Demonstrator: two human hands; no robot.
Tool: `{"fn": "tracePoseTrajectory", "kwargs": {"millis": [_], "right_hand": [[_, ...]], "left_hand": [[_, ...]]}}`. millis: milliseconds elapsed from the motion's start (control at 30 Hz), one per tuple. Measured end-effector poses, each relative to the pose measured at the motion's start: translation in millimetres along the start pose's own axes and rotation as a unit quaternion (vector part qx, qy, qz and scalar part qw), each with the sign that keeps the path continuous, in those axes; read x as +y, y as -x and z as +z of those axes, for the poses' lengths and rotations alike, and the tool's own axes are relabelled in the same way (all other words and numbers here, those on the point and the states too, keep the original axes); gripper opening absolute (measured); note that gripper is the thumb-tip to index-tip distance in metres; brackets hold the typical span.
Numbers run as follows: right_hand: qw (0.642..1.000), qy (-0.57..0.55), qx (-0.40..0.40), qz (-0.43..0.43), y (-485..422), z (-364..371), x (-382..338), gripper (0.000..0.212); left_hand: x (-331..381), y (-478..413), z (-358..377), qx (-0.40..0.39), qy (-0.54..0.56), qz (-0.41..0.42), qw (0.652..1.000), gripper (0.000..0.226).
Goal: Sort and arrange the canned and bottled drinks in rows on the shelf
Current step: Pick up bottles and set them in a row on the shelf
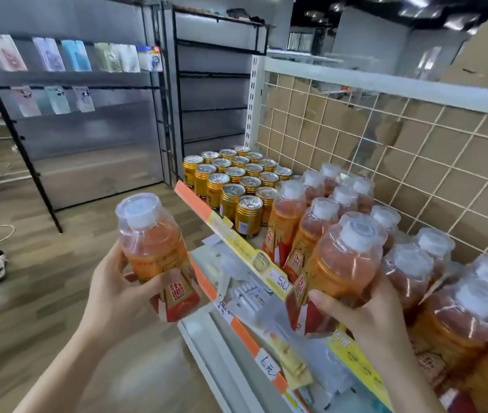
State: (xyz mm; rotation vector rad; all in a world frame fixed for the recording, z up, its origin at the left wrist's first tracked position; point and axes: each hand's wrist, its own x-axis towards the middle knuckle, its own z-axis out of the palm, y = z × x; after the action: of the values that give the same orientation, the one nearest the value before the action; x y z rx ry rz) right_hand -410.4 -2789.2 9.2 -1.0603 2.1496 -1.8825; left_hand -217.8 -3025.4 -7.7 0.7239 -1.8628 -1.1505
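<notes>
My left hand (117, 289) grips an orange drink bottle (154, 248) with a white cap, held in the air left of the shelf. My right hand (365, 311) grips a second orange bottle (341, 263) at the shelf's front edge. Several more orange bottles (323, 222) stand in rows on the shelf (245, 248) behind and to the right of it. Several gold cans (230, 181) stand in rows at the shelf's far left end.
A wire grid backed with cardboard (415, 150) closes the shelf's rear. A lower shelf (236, 332) with price tags juts out below. Black racks (66, 114) with hanging packets stand across the wooden floor (58, 263). A cable (1, 234) lies at the left.
</notes>
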Motion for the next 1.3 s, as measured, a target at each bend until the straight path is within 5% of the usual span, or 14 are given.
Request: {"fn": "tracePoseTrajectory", "kwargs": {"millis": [300,467,600,867,1000,1200,1300], "right_hand": [[0.992,0.036,0.115,0.025,-26.9,20.0,-26.9,0.065],[0.974,0.057,0.215,0.045,-39.7,32.6,-43.9,0.069],[0.952,0.074,0.295,0.042,-50.7,31.5,-58.8,0.07],[0.906,0.071,0.415,0.04,-88.0,-18.0,-94.2,0.047],[0.893,0.123,0.431,0.037,-109.7,-52.1,-106.9,0.051],[0.893,0.159,0.419,0.046,-144.8,-115.0,-85.4,0.059],[0.903,0.18,0.382,0.079,-157.7,-147.0,-64.0,0.073]], "left_hand": [[6.3,-98.0,45.4,-0.177,0.108,0.055,0.977,0.041],[25.8,-155.3,76.5,-0.281,0.157,0.107,0.941,0.065],[48.8,-181.6,109.2,-0.33,0.214,0.121,0.911,0.036],[125.6,-202.9,174.6,-0.412,0.272,0.19,0.849,0.04],[157.5,-207.4,221.9,-0.426,0.273,0.231,0.831,0.03],[190.7,-213.4,306.2,-0.445,0.233,0.254,0.826,0.069],[195.4,-214.4,346.4,-0.472,0.191,0.265,0.819,0.069]]}}
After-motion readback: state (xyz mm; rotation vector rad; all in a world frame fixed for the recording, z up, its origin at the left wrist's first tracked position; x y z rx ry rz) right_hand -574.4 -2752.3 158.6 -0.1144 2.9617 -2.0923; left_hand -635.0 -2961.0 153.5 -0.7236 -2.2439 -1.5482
